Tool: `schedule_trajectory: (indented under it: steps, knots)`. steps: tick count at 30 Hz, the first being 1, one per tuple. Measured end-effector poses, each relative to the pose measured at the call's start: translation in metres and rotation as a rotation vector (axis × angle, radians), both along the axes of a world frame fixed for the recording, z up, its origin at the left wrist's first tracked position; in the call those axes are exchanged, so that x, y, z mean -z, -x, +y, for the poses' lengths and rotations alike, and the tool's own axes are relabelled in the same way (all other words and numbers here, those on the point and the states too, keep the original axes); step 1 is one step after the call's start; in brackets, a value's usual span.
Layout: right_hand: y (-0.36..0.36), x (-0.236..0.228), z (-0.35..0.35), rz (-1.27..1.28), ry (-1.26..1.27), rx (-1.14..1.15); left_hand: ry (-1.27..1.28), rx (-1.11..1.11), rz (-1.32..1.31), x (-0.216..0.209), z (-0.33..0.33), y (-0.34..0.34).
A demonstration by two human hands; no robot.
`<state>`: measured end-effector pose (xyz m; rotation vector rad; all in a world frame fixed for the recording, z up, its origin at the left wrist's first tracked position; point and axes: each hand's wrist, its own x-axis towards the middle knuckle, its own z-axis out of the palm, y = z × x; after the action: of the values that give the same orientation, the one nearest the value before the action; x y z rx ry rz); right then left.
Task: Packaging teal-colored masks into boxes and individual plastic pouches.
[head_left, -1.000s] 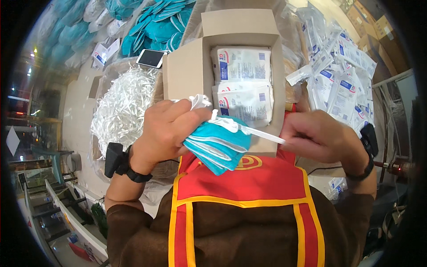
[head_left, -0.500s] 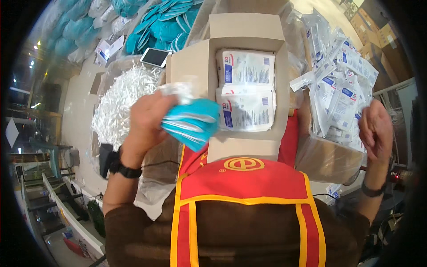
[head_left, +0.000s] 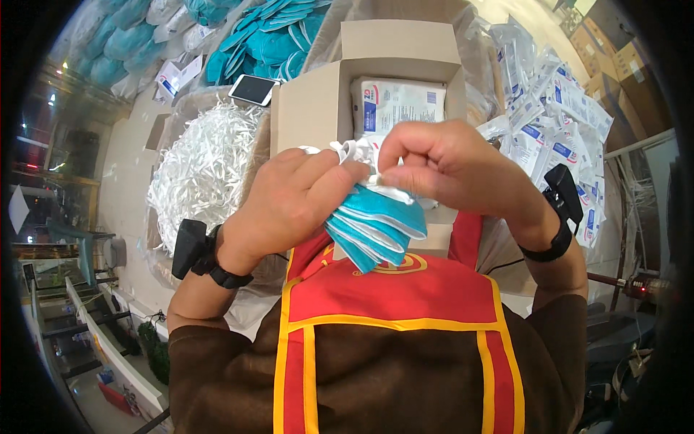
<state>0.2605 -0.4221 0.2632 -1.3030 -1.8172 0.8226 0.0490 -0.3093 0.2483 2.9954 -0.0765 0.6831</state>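
My left hand point(head_left: 289, 199) is closed around the upper end of a small stack of teal face masks point(head_left: 379, 228), which fan out with white edges showing. White straps point(head_left: 347, 150) stick up between my two hands at the top of the stack. My right hand point(head_left: 455, 166) is curled, with thumb and fingertips pinched on the straps; its fingers partly hide them. Beneath my hands stands an open cardboard carton point(head_left: 399, 42) holding flat white printed packets point(head_left: 408, 101). The masks and hands cover the carton's near part.
A box heaped with thin white strips point(head_left: 202, 163) stands at left, a phone point(head_left: 253, 88) at its far edge. Loose teal masks point(head_left: 271, 47) pile up behind. White packets point(head_left: 560, 141) fill the container at right, with stacked brown cartons point(head_left: 618, 72) beyond.
My left hand has brought the masks to the right, in front of the carton. My right hand has come from the packets at right to the straps on the stack.
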Motion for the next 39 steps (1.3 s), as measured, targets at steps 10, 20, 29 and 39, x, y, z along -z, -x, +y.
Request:
schedule_trajectory:
  steps: [10,20,29,39]
  knots:
    - [-0.005,-0.007,-0.011,-0.01,0.046,0.048,0.012,-0.003,-0.021,0.003,0.0,-0.004]
    - [-0.002,0.011,0.0,-0.072,0.058,-0.068,0.008,0.039,-0.041,-0.001,-0.005,-0.01]
    - [-0.004,-0.008,-0.015,-0.274,-0.073,0.036,0.059,0.015,0.047,-0.004,-0.007,-0.01]
    - [-0.018,-0.028,-0.082,-0.174,0.109,-0.005,-0.021,0.118,0.087,-0.006,-0.008,0.005]
